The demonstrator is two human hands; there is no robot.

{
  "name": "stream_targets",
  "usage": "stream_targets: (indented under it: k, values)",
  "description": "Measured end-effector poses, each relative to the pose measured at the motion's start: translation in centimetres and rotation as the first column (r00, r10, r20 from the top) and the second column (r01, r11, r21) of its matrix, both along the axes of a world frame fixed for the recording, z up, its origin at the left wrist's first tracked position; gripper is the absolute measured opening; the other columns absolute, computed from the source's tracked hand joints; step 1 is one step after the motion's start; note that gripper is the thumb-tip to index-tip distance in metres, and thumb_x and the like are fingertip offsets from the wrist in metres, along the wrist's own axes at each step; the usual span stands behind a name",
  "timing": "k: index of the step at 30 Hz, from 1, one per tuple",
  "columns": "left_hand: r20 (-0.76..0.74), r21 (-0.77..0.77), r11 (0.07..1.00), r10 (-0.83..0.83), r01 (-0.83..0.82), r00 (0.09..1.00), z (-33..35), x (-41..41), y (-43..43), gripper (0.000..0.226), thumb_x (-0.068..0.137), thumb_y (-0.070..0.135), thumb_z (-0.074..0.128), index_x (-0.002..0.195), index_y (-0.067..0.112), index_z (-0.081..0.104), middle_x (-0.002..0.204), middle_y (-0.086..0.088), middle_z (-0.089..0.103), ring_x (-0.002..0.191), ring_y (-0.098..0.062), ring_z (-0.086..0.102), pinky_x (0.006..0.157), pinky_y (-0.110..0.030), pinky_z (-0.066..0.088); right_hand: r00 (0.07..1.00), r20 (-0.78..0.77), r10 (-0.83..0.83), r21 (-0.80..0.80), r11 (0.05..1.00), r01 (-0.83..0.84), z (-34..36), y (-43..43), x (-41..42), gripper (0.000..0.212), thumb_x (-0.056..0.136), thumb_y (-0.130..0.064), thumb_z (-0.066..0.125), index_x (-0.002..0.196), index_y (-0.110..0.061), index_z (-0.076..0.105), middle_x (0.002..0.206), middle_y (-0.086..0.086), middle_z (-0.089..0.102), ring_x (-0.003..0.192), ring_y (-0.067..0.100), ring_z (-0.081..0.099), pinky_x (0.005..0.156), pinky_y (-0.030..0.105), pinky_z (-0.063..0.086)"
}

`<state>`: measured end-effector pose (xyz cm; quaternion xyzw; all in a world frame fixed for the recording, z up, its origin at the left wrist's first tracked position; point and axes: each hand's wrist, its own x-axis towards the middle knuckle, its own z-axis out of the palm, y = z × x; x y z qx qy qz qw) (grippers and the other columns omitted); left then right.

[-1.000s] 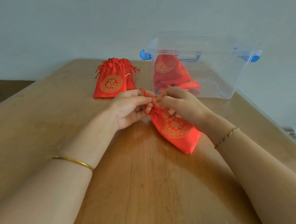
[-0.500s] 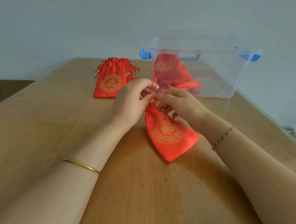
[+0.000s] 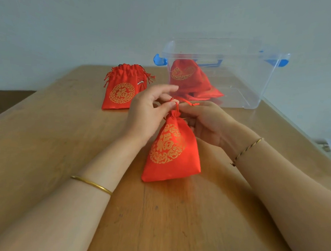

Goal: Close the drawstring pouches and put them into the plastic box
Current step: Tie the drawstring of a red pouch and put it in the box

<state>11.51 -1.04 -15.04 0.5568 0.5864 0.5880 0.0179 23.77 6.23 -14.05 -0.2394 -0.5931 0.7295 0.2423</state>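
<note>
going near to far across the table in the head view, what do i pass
held pouch → upright pouches, off to the left → plastic box with pouches inside

the near pouch [image 3: 171,151] lies mid on the bench [image 3: 41,156]; spare pouches [image 3: 122,91] behind it, left; plastic box [image 3: 261,83] behind, right, with boxed pouches [image 3: 187,78] inside.
</note>
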Motion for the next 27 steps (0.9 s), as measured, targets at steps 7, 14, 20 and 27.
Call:
stream_targets:
  k: [7,14,20,27]
  values:
    - [0.343,-0.07,0.993,-0.061,0.091,0.937,0.3,0.0,-0.2,0.016,0.082,0.001,0.064,0.089,0.015,0.069,0.078,0.004,0.065,0.071,-0.002,0.06,0.066,-0.014,0.047,0.997,0.027,-0.07,0.064,0.996,0.068,0.4,0.1,0.1,0.022,0.098,-0.025,0.04,0.081,-0.013,0.049,0.064,0.0,0.062,0.046,0.011,0.057,0.048,0.025,0.037]
    - [0.602,-0.186,0.978,0.043,0.088,0.797,0.0,-1.1,-0.6,0.018,0.091,0.015,0.057,0.082,0.022,0.07,0.08,0.003,0.07,0.079,-0.013,0.063,0.068,-0.027,0.044,0.98,0.0,-0.197,-0.005,0.98,0.197,0.3,0.8,0.5,0.032,0.096,-0.028,0.045,0.067,-0.016,0.048,0.068,0.001,0.059,0.051,0.012,0.056,0.046,0.02,0.04]
    - [0.707,-0.226,0.97,0.104,0.084,0.699,1.0,-0.8,-1.1,0.02,0.092,0.018,0.053,0.076,0.014,0.064,0.077,-0.003,0.068,0.065,-0.013,0.062,0.062,-0.024,0.05,0.953,-0.21,-0.22,-0.207,0.962,0.177,0.3,1.3,0.7,0.045,0.096,-0.034,0.044,0.055,-0.017,0.042,0.078,0.002,0.068,0.053,0.009,0.061,0.046,0.016,0.045]
    - [0.647,-0.311,0.95,0.229,-0.022,0.727,0.8,-1.1,-0.9,0.032,0.089,0.019,0.049,0.057,0.015,0.05,0.058,0.002,0.048,0.053,-0.012,0.04,0.055,-0.026,0.034,0.941,-0.232,-0.246,-0.237,0.953,0.19,0.5,1.7,1.0,0.04,0.097,-0.035,0.043,0.06,-0.018,0.04,0.052,-0.002,0.06,0.044,0.009,0.055,0.045,0.016,0.045]
